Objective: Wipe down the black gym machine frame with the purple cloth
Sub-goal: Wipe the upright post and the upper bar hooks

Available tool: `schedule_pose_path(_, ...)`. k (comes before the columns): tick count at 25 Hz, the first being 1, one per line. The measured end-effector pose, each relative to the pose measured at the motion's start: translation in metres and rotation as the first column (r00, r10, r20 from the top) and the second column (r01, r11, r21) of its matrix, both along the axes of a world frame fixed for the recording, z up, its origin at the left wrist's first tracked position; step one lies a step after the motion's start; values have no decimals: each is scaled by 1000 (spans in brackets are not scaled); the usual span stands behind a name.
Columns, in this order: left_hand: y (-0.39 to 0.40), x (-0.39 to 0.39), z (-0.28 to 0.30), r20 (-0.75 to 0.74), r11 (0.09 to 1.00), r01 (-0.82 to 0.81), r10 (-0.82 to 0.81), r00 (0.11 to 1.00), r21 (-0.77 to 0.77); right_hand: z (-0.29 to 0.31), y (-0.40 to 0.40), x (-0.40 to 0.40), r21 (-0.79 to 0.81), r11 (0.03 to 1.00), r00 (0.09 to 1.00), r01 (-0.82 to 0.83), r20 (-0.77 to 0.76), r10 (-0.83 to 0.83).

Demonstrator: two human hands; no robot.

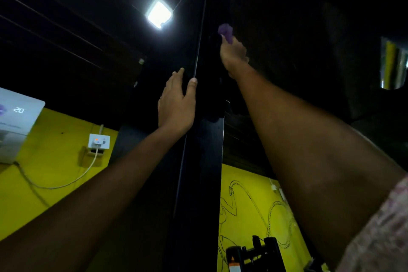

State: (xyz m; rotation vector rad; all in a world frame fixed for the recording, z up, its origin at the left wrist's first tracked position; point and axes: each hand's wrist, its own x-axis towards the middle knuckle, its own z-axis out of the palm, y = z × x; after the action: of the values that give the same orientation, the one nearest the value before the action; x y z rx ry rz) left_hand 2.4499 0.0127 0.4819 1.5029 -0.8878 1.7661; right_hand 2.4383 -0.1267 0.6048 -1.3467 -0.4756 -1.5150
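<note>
The purple cloth point(225, 32) is showing just right of centre in the upper part of the frame, bunched into a wad and pressed against the black gym machine frame point(198, 172), whose upright post is running from the bottom centre up into the dark ceiling. The right hand point(233, 55) is reaching high along the right side of the post with its fingers curled round the cloth, clamped on it; bunching it this way likely gives a firm pad to push against the metal at full arm's stretch. The left hand point(176, 101) is lying lower, at centre frame, on the left edge of the post, thumb hooked over the near edge and fingers laid fairly straight along the side face, probably bracing the body while the other arm is reaching up.

Much is hard to make out. The post is merging with the black ceiling above the cloth, so its top end and any crossbars are lost. The right fingertips are hidden behind the cloth and the post's edge. Only a small part of the cloth is showing. At the upper centre a ceiling light point(159, 13) is glaring; at the left a yellow wall point(55, 150) is carrying a white socket point(99, 141) with a trailing cable, and an appliance at the far left is cut off by the frame's edge.
</note>
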Motion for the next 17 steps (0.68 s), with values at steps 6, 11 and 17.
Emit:
schedule_pose_path(6,3,1,-5,25,945,299,-299,954,-131,-72,31,-1,-42,991,990,128,67,-125)
schedule_pose_path(11,7,2,-15,0,962,265,-265,964,-69,-125,38,11,-141,955,925,259,320,-204)
schedule_pose_path(17,12,7,-42,9,985,173,-173,985,21,-119,47,0,-17,992,992,123,40,-122)
